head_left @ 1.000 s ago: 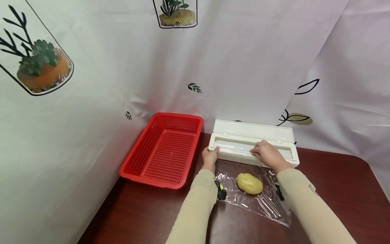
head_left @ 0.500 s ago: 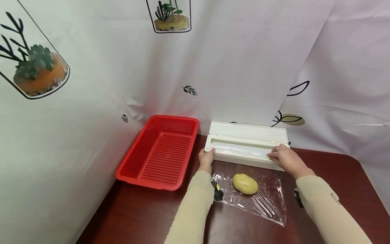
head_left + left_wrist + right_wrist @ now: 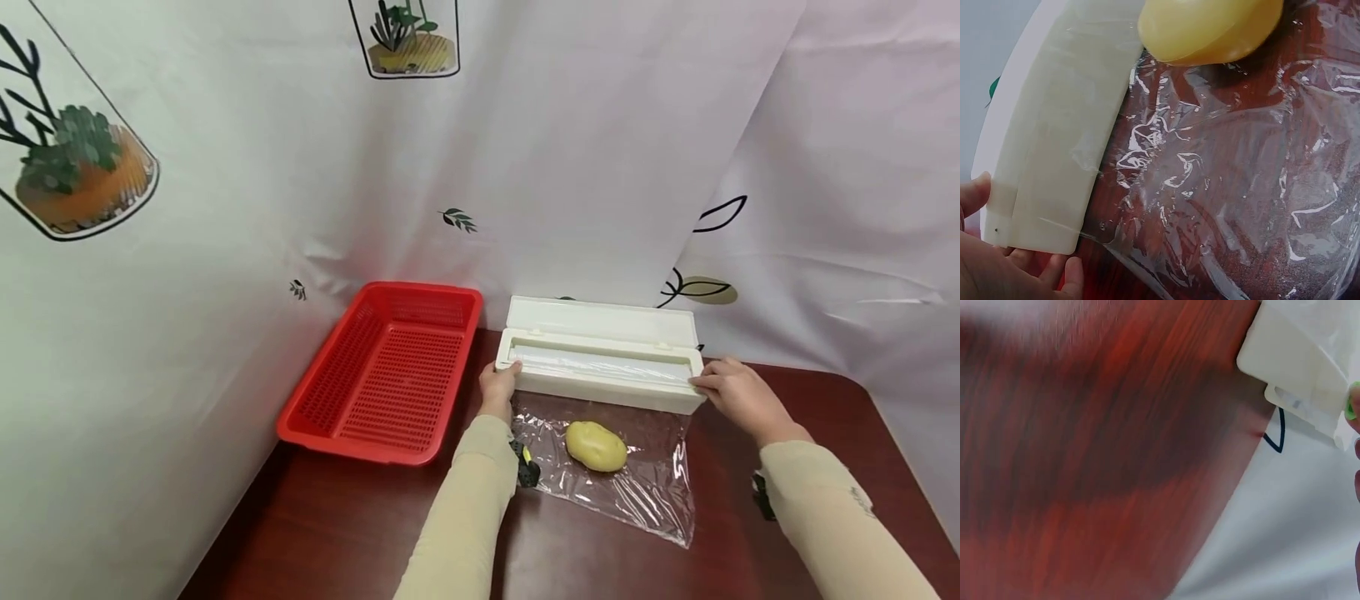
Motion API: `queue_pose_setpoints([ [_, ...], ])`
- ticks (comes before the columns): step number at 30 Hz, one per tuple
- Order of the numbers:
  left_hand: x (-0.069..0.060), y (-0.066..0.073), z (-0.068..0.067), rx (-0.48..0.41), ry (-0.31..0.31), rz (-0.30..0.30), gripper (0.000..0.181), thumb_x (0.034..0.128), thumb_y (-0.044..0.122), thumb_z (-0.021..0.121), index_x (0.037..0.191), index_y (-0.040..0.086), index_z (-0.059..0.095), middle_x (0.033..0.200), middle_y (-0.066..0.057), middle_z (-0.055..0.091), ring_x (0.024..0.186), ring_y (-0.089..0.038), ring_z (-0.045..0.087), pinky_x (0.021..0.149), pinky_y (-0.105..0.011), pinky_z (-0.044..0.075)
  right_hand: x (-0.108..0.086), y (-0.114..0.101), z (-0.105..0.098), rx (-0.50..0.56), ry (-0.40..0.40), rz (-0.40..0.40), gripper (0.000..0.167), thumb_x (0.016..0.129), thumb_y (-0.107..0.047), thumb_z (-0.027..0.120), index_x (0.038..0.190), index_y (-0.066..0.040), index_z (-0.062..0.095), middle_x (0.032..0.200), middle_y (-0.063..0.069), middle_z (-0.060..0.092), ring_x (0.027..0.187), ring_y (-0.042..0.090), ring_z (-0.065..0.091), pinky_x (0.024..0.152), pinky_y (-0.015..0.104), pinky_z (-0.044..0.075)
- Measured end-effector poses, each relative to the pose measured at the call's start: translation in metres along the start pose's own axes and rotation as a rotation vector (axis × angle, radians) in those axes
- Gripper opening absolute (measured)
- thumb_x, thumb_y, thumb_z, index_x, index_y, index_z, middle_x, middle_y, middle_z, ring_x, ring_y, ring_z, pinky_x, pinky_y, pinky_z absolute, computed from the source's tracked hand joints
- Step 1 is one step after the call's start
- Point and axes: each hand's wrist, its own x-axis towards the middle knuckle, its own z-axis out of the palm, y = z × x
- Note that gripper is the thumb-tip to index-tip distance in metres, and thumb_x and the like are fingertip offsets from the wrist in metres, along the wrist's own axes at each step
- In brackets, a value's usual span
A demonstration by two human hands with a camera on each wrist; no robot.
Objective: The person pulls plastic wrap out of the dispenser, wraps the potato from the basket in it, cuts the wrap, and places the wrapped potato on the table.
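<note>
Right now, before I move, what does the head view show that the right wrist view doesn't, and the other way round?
Only the head view shows the red basket, the potato and the left hand on the box's left end.

Only the right wrist view clearly shows a green bit at the fingertips; I can't tell what it is.

Both show the white box, the right hand, the table and the curtain, though the wrist view catches just one box end and part of the hand.
</note>
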Motion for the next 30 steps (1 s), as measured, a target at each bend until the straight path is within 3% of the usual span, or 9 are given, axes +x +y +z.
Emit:
queue_pose_setpoints([
  [5, -0.006, 0.010, -0.005, 0.003, 0.010, -0.041, 0.047, 0.0703, 0.023, 0.081, 0.107, 0.002, 0.061, 0.102, -0.011, 0.061, 0.091, -0.022, 0.057, 0.080, -0.033, 0.046, 0.000, -0.005, -0.001, -0.009, -0.024, 0.079, 0.018, 0.066, 0.005, 0.072, 0.083, -0.001, 0.072, 0.079, 0.007, 0.060, 0.079, 0.029, 0.052, 0.070, 0.046, 0.042],
  [10, -0.035, 0.041, -0.010, 0.015, -0.002, -0.077, 0.045, 0.0761, 0.014, 0.076, 0.113, -0.003, 0.058, 0.108, -0.017, 0.059, 0.098, -0.029, 0.057, 0.086, -0.037, 0.045, -0.003, -0.007, -0.003, -0.039, -0.038, 0.064, 0.019, 0.067, 0.005, 0.071, 0.085, -0.001, 0.071, 0.079, 0.008, 0.059, 0.080, 0.030, 0.052, 0.071, 0.046, 0.042],
  [13, -0.042, 0.047, -0.012, 0.012, -0.039, -0.076, 0.049, 0.0795, 0.015, 0.073, 0.120, -0.004, 0.054, 0.115, -0.019, 0.056, 0.104, -0.031, 0.055, 0.090, -0.040, 0.044, -0.007, -0.009, -0.005, -0.002, -0.071, 0.171, 0.023, 0.071, 0.004, 0.070, 0.094, 0.001, 0.070, 0.086, 0.014, 0.060, 0.085, 0.034, 0.052, 0.075, 0.049, 0.042],
  [18, -0.006, 0.004, -0.010, -0.031, -0.075, 0.017, 0.065, 0.0712, 0.028, 0.081, 0.122, -0.001, 0.054, 0.109, -0.013, 0.061, 0.093, -0.020, 0.059, 0.079, -0.030, 0.048, -0.018, -0.016, -0.013, 0.152, -0.105, 0.423, 0.050, 0.079, 0.004, 0.064, 0.127, 0.004, 0.051, 0.106, 0.026, 0.055, 0.103, 0.043, 0.043, 0.085, 0.058, 0.034],
  [19, -0.007, 0.004, -0.014, -0.045, -0.082, 0.015, 0.069, 0.0710, 0.028, 0.081, 0.126, -0.001, 0.051, 0.114, -0.015, 0.060, 0.097, -0.020, 0.059, 0.081, -0.030, 0.047, -0.021, -0.020, -0.014, 0.173, -0.096, 0.454, 0.054, 0.079, 0.005, 0.063, 0.131, 0.003, 0.046, 0.109, 0.027, 0.053, 0.104, 0.044, 0.041, 0.084, 0.058, 0.033],
  [20, -0.012, 0.009, -0.017, -0.056, -0.078, 0.015, 0.072, 0.0711, 0.027, 0.081, 0.129, 0.000, 0.049, 0.117, -0.016, 0.058, 0.100, -0.021, 0.058, 0.083, -0.029, 0.047, -0.023, -0.024, -0.015, 0.191, -0.082, 0.472, 0.057, 0.079, 0.006, 0.063, 0.133, 0.002, 0.043, 0.111, 0.027, 0.051, 0.104, 0.044, 0.040, 0.083, 0.059, 0.034],
  [22, -0.038, 0.035, -0.028, -0.081, -0.093, -0.022, 0.078, 0.0746, 0.021, 0.078, 0.138, 0.001, 0.037, 0.130, -0.021, 0.048, 0.115, -0.026, 0.050, 0.093, -0.035, 0.042, -0.027, -0.033, -0.015, 0.208, -0.036, 0.489, 0.059, 0.078, 0.007, 0.064, 0.134, 0.002, 0.043, 0.111, 0.028, 0.047, 0.100, 0.045, 0.040, 0.078, 0.058, 0.035],
  [26, -0.114, 0.104, -0.049, -0.097, -0.143, -0.101, 0.089, 0.0825, 0.014, 0.070, 0.146, 0.002, 0.009, 0.146, -0.029, 0.018, 0.134, -0.038, 0.021, 0.107, -0.048, 0.021, -0.036, -0.056, -0.014, 0.227, 0.028, 0.507, 0.053, 0.076, 0.008, 0.066, 0.126, 0.004, 0.050, 0.105, 0.024, 0.042, 0.089, 0.038, 0.044, 0.068, 0.051, 0.039],
  [30, -0.154, 0.126, -0.062, -0.106, -0.221, -0.112, 0.093, 0.0825, 0.011, 0.069, 0.145, 0.001, 0.001, 0.145, -0.033, 0.013, 0.133, -0.042, 0.017, 0.107, -0.052, 0.016, -0.048, -0.080, -0.008, 0.254, -0.019, 0.482, 0.042, 0.073, 0.006, 0.070, 0.113, 0.003, 0.057, 0.095, 0.013, 0.046, 0.080, 0.027, 0.050, 0.064, 0.043, 0.045],
])
